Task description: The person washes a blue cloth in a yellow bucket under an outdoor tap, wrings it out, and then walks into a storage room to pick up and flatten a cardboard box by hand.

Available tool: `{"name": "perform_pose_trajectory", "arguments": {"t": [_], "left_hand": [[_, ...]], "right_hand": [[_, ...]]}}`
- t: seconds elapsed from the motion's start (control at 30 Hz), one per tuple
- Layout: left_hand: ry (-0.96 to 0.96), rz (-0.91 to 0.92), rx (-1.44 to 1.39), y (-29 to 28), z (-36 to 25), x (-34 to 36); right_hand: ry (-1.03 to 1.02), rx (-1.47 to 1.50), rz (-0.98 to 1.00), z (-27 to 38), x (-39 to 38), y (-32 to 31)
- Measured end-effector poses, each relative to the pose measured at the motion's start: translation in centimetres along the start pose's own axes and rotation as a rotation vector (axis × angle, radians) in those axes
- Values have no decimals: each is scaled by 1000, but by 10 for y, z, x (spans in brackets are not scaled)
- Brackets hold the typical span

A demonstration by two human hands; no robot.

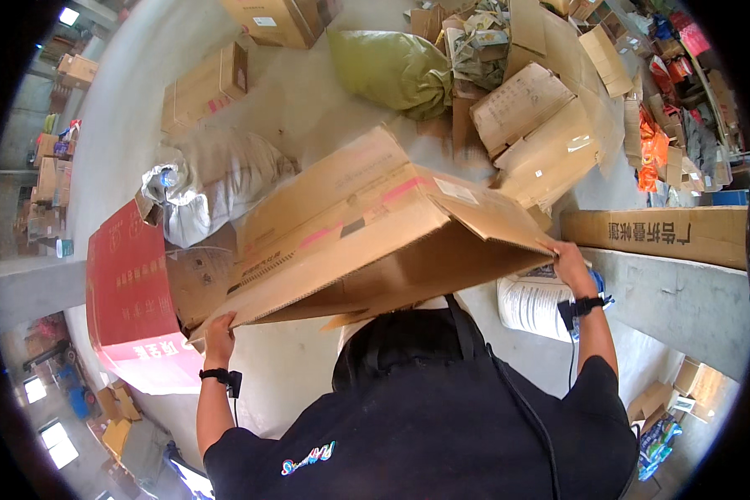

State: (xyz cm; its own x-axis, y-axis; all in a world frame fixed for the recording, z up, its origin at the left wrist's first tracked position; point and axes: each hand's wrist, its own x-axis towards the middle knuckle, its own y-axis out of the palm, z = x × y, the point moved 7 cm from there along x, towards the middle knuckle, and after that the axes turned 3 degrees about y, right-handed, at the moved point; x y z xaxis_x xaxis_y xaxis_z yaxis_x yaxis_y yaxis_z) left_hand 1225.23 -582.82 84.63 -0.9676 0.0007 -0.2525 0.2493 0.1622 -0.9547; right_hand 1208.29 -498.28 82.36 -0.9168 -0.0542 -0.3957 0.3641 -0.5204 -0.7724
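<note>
A large brown cardboard box (342,221) with a pink stripe is in front of me, with its long flaps open toward me. My left hand (219,340) is closed on its near left corner. At the right end, my right hand (570,267) grips the corner of a flap, fingers mostly behind the cardboard. Under the box's left end stands a red and brown carton (133,296) with pale print. Part of a white printed sack (532,302) shows below the right flap. The box's inside is in shadow, and its underside is hidden.
A silver-grey sack (221,179) lies beyond the box on the left, and a green sack (392,71) farther off. Flattened cardboard (542,133) is heaped at the far right. A long carton (654,236) rests by a concrete ledge (679,300). Another carton (204,87) sits at far left.
</note>
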Motion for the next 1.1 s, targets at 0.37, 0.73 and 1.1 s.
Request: {"name": "perform_pose_trajectory", "arguments": {"t": [0.37, 0.73, 1.1], "left_hand": [[-107, 31, -2, 25, -32, -38], [131, -10, -63, 32, -47, 22], [117, 105, -41, -5, -70, 84]], "right_hand": [[-11, -170, 12, -24, 93, 20], [77, -366, -230, 11, 35, 170], [-499, 6, 324, 197, -31, 342]]}}
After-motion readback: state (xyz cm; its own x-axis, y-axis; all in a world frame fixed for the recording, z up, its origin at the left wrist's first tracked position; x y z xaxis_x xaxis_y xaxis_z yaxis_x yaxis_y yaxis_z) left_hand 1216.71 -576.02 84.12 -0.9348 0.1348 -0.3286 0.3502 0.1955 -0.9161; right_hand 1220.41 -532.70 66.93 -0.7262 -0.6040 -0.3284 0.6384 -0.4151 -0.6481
